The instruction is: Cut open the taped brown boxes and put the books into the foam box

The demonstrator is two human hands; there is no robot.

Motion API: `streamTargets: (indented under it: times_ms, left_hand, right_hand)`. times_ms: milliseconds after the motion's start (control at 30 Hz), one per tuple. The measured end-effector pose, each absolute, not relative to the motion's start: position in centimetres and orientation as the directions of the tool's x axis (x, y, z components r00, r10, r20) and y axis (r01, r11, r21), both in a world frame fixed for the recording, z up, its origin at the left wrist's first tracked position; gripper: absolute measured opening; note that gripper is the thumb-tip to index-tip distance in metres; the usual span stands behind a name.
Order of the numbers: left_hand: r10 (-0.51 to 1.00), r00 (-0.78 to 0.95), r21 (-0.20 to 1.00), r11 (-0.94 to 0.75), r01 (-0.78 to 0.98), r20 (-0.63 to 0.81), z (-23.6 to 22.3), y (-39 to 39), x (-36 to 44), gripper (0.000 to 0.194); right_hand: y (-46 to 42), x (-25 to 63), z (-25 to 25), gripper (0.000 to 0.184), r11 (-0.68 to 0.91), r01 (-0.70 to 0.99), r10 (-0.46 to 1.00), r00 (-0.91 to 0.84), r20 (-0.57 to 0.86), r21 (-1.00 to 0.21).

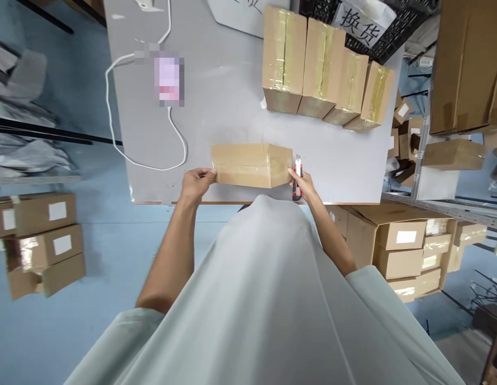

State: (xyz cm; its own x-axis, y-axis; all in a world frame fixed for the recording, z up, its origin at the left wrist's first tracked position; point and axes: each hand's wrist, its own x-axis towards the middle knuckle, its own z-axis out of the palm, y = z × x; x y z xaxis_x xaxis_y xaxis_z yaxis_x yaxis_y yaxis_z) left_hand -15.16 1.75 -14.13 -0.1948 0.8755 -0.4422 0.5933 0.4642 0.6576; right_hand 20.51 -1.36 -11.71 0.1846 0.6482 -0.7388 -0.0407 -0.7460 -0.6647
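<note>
A long brown cardboard box (242,160) with clear tape lies near the table's front edge, right before me. My left hand (198,183) is closed at the box's left end, thumb and fingers pinching its corner. At the other end, my right hand (305,185) has its fingertips against the box's right edge. That same hand holds a red and black utility knife (297,184), upright in the view with its pale tip pointing away from me. Part of the right fingers is hidden behind the knife.
Several taped boxes (284,53) stand in a row at the table's back right, beside a black crate (392,40) with a paper sign. A white cable (112,120) loops left, joined to a blurred-out device (168,78). Stacked cartons (51,240) sit left; shelving (457,200) rises right.
</note>
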Motion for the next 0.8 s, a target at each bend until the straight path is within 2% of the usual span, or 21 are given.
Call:
streamTargets:
  times_ms: [167,233,267,300,367,433,500,633,800]
  left_hand:
    - [0.697,-0.207,0.647,0.715,0.265,-0.686,-16.0,2.4,-10.0,0.023]
    - [0.676,-0.203,0.632,0.736,0.243,-0.708,-16.2,2.8,-8.1,0.017]
    - [0.708,-0.208,0.654,0.705,0.276,-0.675,-16.1,2.9,-7.4,0.019]
    - [0.763,-0.202,0.693,0.643,0.325,-0.613,-15.7,3.1,-7.1,0.027]
    - [0.9,-0.119,0.797,0.428,0.425,-0.42,-14.4,3.4,-7.0,0.057]
    - [0.974,0.06,0.863,0.164,0.477,-0.219,-12.3,3.8,-7.4,0.08]
    - [0.964,0.246,0.872,-0.036,0.488,-0.097,-10.3,4.6,-7.6,0.087]
    - [0.881,0.473,0.846,-0.236,0.478,-0.022,-8.4,6.6,-7.3,0.088]
    - [0.858,0.507,0.805,-0.242,0.542,-0.084,-8.9,7.8,-7.4,0.089]
  right_hand:
    - [-1.6,24.0,-7.5,0.047,-0.661,0.167,0.738,0.321,-0.594,-0.731]
    - [-1.6,24.5,-6.5,0.044,-0.647,0.262,0.751,0.384,-0.538,-0.716]
    - [-1.6,24.6,-6.2,0.04,-0.64,0.304,0.756,0.414,-0.507,-0.706]
    - [-1.6,24.4,-6.0,0.036,-0.631,0.339,0.762,0.439,-0.476,-0.698]
    - [-1.7,23.9,-5.8,0.036,-0.615,0.379,0.771,0.471,-0.428,-0.692]
    - [-1.7,23.2,-5.6,0.047,-0.611,0.393,0.774,0.48,-0.414,-0.687]
    - [-1.8,22.5,-5.5,0.055,-0.615,0.401,0.771,0.486,-0.412,-0.679]
    - [-1.8,21.1,-5.0,0.051,-0.615,0.42,0.77,0.505,-0.391,-0.667]
    - [-2.0,19.1,-4.2,0.04,-0.611,0.461,0.777,0.504,-0.377,-0.643]
